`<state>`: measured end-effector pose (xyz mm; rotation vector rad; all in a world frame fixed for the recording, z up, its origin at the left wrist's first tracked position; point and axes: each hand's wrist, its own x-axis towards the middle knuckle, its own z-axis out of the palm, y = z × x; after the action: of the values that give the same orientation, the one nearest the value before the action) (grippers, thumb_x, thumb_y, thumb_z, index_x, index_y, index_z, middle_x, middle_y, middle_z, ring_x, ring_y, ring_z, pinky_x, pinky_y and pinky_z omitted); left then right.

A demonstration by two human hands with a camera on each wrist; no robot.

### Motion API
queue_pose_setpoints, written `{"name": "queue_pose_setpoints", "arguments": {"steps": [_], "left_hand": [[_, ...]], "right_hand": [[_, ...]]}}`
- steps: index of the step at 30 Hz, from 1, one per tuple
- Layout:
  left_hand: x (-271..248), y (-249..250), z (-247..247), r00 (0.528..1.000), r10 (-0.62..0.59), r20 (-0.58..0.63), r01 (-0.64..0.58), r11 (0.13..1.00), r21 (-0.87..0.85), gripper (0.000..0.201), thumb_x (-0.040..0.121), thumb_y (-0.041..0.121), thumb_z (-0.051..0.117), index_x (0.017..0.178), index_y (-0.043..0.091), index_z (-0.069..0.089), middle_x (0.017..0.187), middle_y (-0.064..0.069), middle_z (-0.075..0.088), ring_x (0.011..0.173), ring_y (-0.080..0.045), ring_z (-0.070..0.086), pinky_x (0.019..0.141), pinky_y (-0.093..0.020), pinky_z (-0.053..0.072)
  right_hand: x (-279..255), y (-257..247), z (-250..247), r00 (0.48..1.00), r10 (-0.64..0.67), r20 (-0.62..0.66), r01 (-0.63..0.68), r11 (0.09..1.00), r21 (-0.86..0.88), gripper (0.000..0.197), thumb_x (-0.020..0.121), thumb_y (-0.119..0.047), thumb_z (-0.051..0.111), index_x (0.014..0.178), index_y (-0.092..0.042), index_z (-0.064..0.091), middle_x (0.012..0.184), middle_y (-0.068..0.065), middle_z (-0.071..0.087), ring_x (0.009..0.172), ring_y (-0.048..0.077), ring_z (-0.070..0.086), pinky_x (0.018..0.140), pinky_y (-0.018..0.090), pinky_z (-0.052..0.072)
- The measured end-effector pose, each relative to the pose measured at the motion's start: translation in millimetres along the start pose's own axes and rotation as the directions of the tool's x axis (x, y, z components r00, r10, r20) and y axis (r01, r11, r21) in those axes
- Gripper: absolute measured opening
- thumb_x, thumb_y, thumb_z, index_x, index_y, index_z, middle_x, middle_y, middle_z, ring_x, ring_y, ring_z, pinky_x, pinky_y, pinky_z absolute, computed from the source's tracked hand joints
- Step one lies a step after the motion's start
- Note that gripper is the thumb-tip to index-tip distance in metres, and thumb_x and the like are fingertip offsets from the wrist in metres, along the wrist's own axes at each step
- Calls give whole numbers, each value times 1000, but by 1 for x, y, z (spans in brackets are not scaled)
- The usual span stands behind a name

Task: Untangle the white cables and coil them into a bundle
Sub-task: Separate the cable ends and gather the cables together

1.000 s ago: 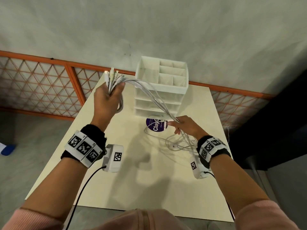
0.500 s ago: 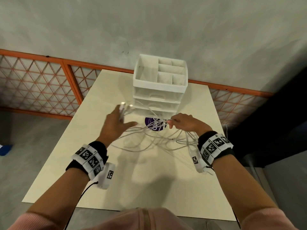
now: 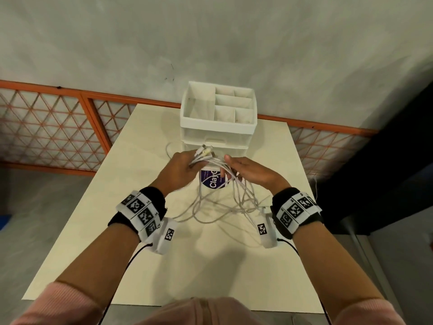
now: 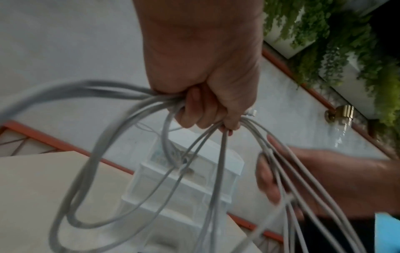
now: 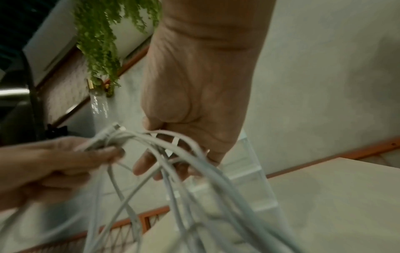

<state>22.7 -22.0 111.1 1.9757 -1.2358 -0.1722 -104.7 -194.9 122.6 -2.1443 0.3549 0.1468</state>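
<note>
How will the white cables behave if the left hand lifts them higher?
Probably floppy: the white cables sag in loose loops below the left hand. Likely light: one fist carries the bunch. May snag, as strands cross over the right hand.

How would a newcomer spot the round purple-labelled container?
On the cream rectangular table, find the white plastic drawer organiser at the far end. The round purple-labelled container sits just in front of it, beneath the held white cables. It alone is dark, with white lettering.
</note>
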Motion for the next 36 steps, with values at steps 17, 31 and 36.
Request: {"name": "queue_pose_setpoints", "arguments": {"steps": [17,31,36], "left_hand": [[4,2,-39,959,-66,-277,111,983,149,22,91,15,57,89,-8,58,77,-30,64,70,-48,57,61,-32,29],[16,24,-30,937,-27,-347,64,994,94,22,90,11,59,87,-12,60,77,-30,65,62,-38,55,51,-22,22],[11,-6,-40,879,-249,-407,292,955,47,29,91,17,57,87,-12,56,86,-34,62,80,-46,58,61,-34,30]], "right_hand": [[-4,125,8,829,450,-331,-555,737,-387,23,92,-34,56,107,-17,61,116,10,55,117,31,46,92,37,31],[19,20,13,998,-23,-53,31,988,150,16,86,-29,67,77,-16,65,61,0,65,59,13,61,67,21,46],[6,57,10,991,110,-82,-101,989,109,28,86,-33,66,63,-17,60,51,-11,58,49,8,51,57,21,42]]}}
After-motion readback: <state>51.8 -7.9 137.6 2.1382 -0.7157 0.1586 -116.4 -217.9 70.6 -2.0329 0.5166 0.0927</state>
